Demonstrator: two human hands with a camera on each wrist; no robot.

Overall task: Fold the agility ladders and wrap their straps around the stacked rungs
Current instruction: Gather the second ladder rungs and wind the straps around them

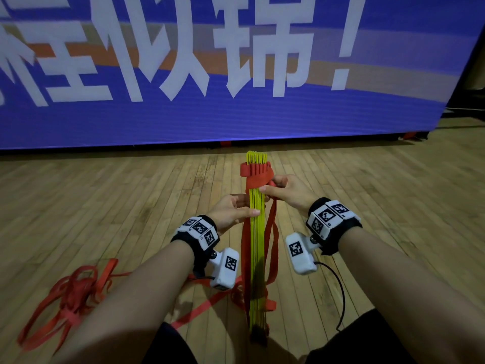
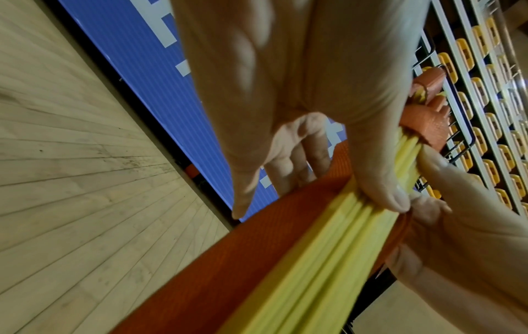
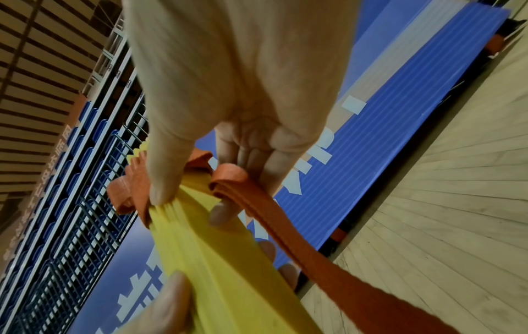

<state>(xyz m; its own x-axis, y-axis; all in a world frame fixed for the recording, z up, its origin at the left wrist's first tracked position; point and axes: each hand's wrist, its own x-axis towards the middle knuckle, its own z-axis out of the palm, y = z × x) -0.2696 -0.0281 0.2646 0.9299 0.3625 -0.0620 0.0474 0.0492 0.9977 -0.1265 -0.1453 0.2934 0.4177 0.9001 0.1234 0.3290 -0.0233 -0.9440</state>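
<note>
Gripped the stack of flat yellow plastic rungs point(image 1: 257, 232) with left hand point(image 1: 231, 210).
Held the red woven strap point(image 1: 258, 179) in right hand point(image 1: 284, 191), just beyond the left.

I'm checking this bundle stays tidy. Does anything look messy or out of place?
Yes. A loose red strap tangle sprawls on the floor left of the yellow rungs, still unwrapped.

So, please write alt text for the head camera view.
Two hands hold a stack of yellow rungs upright on a wooden floor: the left hand grips the stack, the right hand pinches a red strap wound near its top.
</note>
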